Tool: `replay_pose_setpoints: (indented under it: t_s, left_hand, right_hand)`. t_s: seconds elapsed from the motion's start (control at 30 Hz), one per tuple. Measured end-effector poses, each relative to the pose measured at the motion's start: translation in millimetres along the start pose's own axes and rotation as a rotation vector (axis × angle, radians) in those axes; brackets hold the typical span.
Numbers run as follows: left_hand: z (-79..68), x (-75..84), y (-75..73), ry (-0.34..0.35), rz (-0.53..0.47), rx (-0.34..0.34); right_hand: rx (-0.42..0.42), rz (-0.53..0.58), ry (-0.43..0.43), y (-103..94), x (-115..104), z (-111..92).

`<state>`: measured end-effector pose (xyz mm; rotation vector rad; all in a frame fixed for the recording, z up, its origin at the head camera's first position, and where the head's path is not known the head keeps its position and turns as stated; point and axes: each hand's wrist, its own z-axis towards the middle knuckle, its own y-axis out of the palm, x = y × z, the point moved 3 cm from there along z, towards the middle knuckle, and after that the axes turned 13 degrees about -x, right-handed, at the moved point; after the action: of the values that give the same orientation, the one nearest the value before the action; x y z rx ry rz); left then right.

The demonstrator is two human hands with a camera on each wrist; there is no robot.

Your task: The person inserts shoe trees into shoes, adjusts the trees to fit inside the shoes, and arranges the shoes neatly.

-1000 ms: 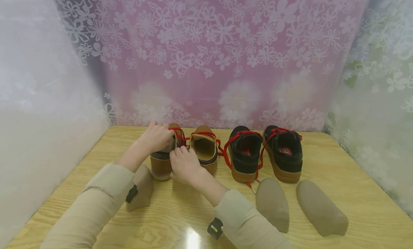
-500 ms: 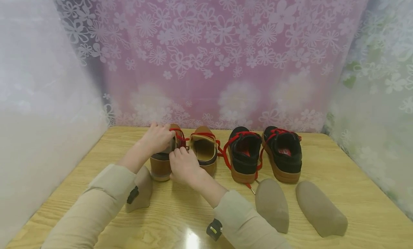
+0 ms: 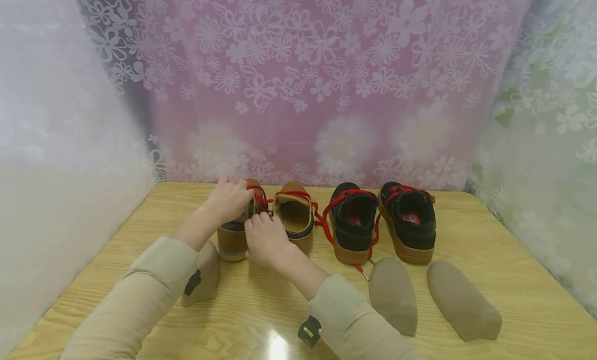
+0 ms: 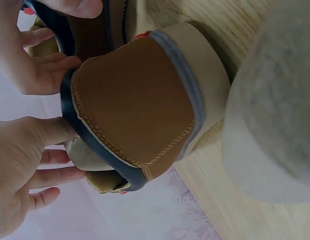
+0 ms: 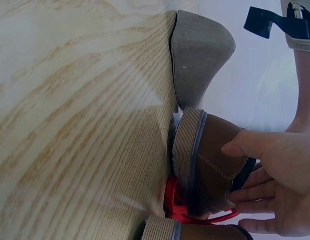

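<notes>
My left hand [image 3: 228,199] is at the opening of the leftmost brown shoe [image 3: 232,242], holding a grey shoe insert [image 4: 85,156] that sits partly inside it. Its thumb lies against the dark collar and its fingers reach along the insert. At the same shoe's right side, my right hand [image 3: 268,239] grips the collar, its thumb [image 5: 236,148] on the brown leather and its fingers along the edge. Red laces [image 3: 259,195] show at the front. The second brown shoe [image 3: 303,241] stands close to the right, its opening dark inside.
Two black shoes [image 3: 353,241] with red laces stand at the back right. Before them lie two loose grey inserts [image 3: 394,298], and another insert [image 3: 205,274] lies by my left forearm. A floral curtain [image 3: 308,90] hangs behind the wooden table [image 3: 242,318].
Both hands stay at the leftmost brown shoe with almost no movement. The view shifts very slightly.
</notes>
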<state>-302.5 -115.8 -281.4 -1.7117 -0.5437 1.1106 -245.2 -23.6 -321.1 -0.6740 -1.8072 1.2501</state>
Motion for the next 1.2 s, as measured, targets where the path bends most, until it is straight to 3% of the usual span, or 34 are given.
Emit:
replay_pose_setpoints:
  t_s: [0.17, 0.8, 1.2]
  left_hand:
    - [0.1, 0.9, -0.2, -0.008, 0.022, 0.0]
    - [1.1, 0.1, -1.0, 0.037, 0.085, 0.13]
    - [3.3, -0.3, -3.9, 0.042, 0.051, 0.091]
  right_hand:
    - [-0.001, 0.007, -0.001, 0.4, 0.6, 0.1]
    - [0.015, 0.019, 0.008, -0.3, -0.1, 1.1]
    - [-0.005, 0.02, 0.01, -0.3, 0.7, 1.3]
